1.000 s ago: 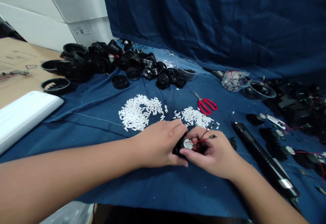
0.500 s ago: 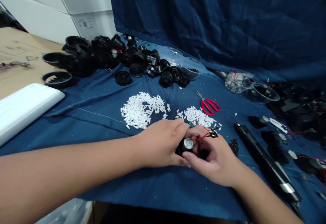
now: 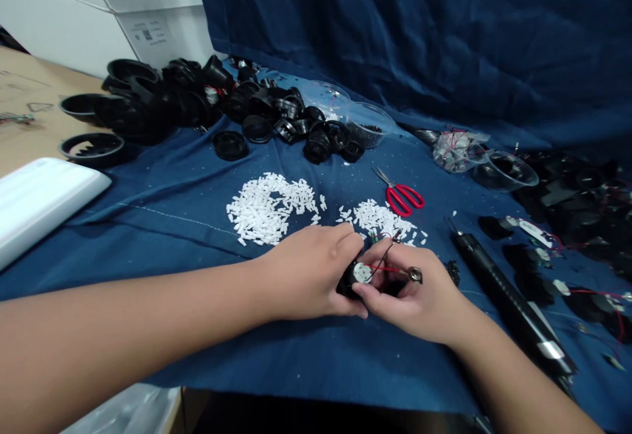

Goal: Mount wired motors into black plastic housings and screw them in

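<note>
Between my two hands is a small motor (image 3: 362, 273) with a pale round end, set in a black housing (image 3: 347, 284) that my fingers partly cover. My left hand (image 3: 313, 272) wraps round the housing from the left. On the other side, my right hand (image 3: 412, 289) closes its thumb and fingers about the motor's edge. Red and black wires run from the motor over my right fingers to a small metal-ended part (image 3: 415, 275). Just beyond my hands lie two piles of white plastic pieces (image 3: 261, 210). Red-handled scissors (image 3: 403, 198) rest behind the right pile.
A black electric screwdriver (image 3: 511, 302) lies right of my right hand. Black plastic housings (image 3: 143, 105) are heaped at the back left, near a white device (image 3: 44, 207). Clear bowls (image 3: 506, 172) and wired black parts (image 3: 533, 272) sit on the right. Blue cloth (image 3: 172, 249) covers the table.
The motor's end has turned slightly in my grip, and the wires with their metal-ended part have shifted down over my right hand. The whole view has moved a little.
</note>
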{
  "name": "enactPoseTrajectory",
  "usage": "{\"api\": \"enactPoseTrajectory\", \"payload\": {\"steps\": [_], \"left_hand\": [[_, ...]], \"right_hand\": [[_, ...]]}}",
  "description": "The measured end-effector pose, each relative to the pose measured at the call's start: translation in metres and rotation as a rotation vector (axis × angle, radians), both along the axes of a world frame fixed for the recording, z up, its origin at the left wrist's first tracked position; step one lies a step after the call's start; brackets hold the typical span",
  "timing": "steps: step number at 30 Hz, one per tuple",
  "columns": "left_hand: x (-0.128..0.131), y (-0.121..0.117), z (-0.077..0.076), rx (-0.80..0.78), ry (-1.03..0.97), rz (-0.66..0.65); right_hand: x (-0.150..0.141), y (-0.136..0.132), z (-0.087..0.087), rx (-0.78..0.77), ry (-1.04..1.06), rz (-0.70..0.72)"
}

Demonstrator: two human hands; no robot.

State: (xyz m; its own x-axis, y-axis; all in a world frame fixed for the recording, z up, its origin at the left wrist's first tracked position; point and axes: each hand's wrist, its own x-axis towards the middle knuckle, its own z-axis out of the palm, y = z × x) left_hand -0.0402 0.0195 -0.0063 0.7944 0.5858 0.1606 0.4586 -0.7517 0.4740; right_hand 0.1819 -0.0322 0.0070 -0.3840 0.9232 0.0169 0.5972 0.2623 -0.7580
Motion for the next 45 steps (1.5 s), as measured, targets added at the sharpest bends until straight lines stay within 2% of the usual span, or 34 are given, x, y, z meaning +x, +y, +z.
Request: {"api": "enactPoseTrajectory", "payload": {"steps": [5,9,16,20,24,28,32,39,45], "left_hand": [[0.001,0.000,0.001,0.010,0.007,-0.015],[0.001,0.000,0.002,0.005,-0.002,-0.028],[0.001,0.001,0.000,0.024,0.001,-0.022],[0.001,0.000,0.003,0.007,-0.002,-0.033],[-0.005,0.002,0.015,-0.086,-0.026,-0.039],[-0.018,0.016,0.027,-0.185,-0.141,-0.121],[-0.026,0.031,0.028,-0.012,-0.271,-0.161],[-0.021,0.026,0.023,0.286,-0.248,-0.321],[-0.018,0.025,0.017,0.287,-0.235,-0.328]], "right_hand": [[-0.002,0.001,0.006,0.135,-0.040,0.048],[-0.003,0.001,0.007,0.159,-0.050,0.075],[-0.001,-0.001,-0.002,-0.006,-0.010,0.030],[-0.001,0.000,-0.005,-0.020,-0.011,0.010],[-0.001,0.004,0.001,-0.036,0.016,0.022],[0.006,0.007,0.014,-0.154,0.081,0.074],[0.015,0.012,0.017,-0.260,0.086,0.089],[0.015,0.017,0.012,0.028,-0.087,0.197],[0.011,0.017,0.017,0.049,-0.093,0.209]]}}
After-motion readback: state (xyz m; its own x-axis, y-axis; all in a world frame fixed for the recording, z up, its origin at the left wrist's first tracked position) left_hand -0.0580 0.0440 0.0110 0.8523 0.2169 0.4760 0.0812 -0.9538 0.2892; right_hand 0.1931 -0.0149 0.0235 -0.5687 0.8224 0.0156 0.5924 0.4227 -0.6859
